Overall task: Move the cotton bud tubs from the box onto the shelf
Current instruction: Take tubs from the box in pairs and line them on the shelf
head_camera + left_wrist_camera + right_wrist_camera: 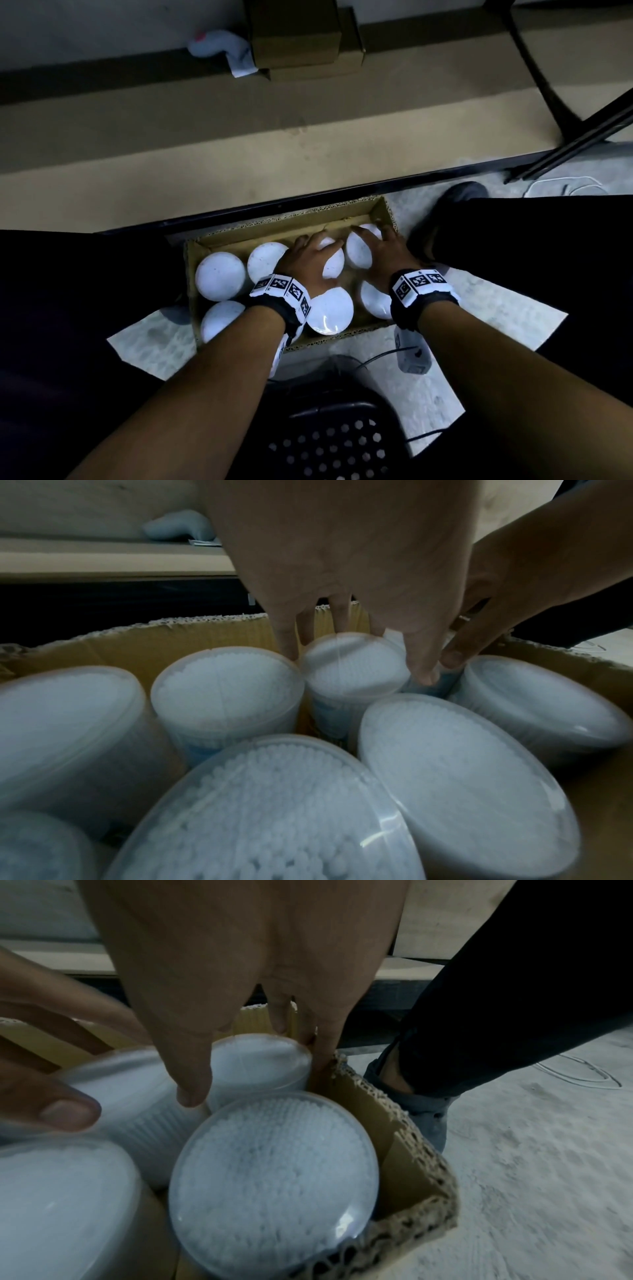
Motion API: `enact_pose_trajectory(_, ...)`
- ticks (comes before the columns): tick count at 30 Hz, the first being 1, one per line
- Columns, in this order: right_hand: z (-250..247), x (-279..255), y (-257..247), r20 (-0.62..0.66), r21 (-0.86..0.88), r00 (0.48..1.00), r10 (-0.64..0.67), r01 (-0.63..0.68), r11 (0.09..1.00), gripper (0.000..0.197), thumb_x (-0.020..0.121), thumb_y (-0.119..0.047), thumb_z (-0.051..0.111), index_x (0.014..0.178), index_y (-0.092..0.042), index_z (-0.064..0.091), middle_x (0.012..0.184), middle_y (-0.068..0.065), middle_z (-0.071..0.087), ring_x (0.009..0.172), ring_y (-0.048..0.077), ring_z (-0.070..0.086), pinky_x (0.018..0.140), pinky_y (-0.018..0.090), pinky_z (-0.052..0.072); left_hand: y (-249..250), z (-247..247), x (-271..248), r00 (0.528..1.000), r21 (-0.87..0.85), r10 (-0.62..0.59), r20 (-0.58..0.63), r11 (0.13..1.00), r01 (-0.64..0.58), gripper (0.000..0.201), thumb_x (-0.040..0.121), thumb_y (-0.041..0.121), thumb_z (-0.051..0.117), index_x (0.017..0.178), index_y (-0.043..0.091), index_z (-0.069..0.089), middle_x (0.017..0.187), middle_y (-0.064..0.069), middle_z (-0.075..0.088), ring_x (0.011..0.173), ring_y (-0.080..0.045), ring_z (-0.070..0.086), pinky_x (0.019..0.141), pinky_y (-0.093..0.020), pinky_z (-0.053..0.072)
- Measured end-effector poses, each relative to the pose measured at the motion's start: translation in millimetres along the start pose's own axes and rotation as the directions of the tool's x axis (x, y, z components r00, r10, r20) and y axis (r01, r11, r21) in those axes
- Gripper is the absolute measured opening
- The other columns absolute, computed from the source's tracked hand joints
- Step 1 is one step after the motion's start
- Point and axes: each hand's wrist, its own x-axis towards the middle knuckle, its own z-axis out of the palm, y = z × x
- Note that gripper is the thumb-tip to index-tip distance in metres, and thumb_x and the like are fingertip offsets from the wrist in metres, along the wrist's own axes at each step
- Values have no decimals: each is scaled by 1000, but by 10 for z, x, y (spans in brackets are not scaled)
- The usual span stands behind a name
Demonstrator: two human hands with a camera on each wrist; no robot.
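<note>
Inside the box, cotton bud tubs stand upright.

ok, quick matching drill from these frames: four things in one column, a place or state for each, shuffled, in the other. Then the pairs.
Things:
1. left hand
2. right hand
3. brown corrugated cardboard box
4. small closed brown carton

Places or states:
A. on the tan shelf, at the back
B. on the floor between the person's legs
C. fingers round the clear tub of white cotton buds in the box's far right corner
D. fingers round the neighbouring clear tub in the far row

Pairs: 1-D, 2-C, 3-B, 4-A
</note>
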Motion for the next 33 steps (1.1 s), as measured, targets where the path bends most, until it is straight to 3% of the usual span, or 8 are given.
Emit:
enact_pose_trajectory(5, 13, 40, 7, -6, -47, 1000, 5, -5, 999, 79, 88, -40, 59, 153, -47, 15, 164, 4, 5, 147, 34, 15, 111, 51, 33, 7, 18, -5, 999, -25, -13, -42, 1000, 12, 71, 80, 46, 66, 144, 42, 37, 150, 11, 30, 130, -24, 35, 102, -43, 42)
enact_pose_trajectory(9, -4, 48, 4, -31, -69, 1000, -5, 2, 998, 76, 89, -33, 57, 153, -45, 19, 159, 8, 16, 145, 34, 17, 109, 50, 36, 22, 1, -14, 999, -5, -16, -29, 1000, 15, 72, 81, 42, 66, 146, 40, 36, 152, 9, 28, 130, -26, 35, 101, -43, 42)
enact_pose_trajectory(13, -21, 38, 4, -41, -30, 999, -7, 5, 1000, 72, 88, -38, 57, 151, -45, 23, 157, 6, 19, 143, 33, 19, 109, 50, 37, 36, -33, -26, 999, -5, -19, -29, 1000, 18, 73, 78, 34, 67, 144, 38, 39, 149, 7, 31, 127, -25, 37, 98, -41, 44)
enact_pose_trajectory(22, -114, -34, -54, -71, -39, 996, -51, 48, 998, 75, 78, -51, 60, 144, -51, 26, 155, 2, 25, 138, 32, 28, 107, 48, 42, 29, -147, -51, 1000, 5, 23, -15, 1000, -23, 71, 66, 45, 66, 133, 43, 45, 136, 9, 39, 119, -25, 44, 93, -40, 47)
enact_pose_trajectory(28, -301, -171, -99, -97, -51, 993, -60, 55, 997, 88, 73, -46, 75, 148, -44, 30, 157, 2, 25, 135, 33, 30, 106, 47, 42, 71, -379, -154, 999, -30, 24, -45, 999, -25, 86, 68, 39, 76, 146, 33, 39, 152, 9, 33, 136, -24, 36, 107, -39, 38)
enact_pose_trajectory(30, -362, -236, -149, -108, -67, 991, -81, 74, 995, 90, 71, -47, 76, 148, -40, 31, 156, 4, 27, 136, 34, 31, 107, 47, 41, 75, -455, -208, 999, -20, 29, -30, 999, -30, 91, 69, 42, 76, 149, 29, 34, 154, 7, 32, 139, -23, 34, 112, -37, 32)
enact_pose_trajectory(33, -449, -337, -230, -114, -74, 989, -96, 87, 993, 91, 72, -47, 75, 150, -34, 30, 155, 6, 28, 137, 35, 30, 109, 43, 38, 75, -547, -302, 999, -47, 35, -26, 998, -36, 98, 65, 48, 73, 150, 24, 33, 156, 4, 31, 140, -24, 35, 112, -39, 33)
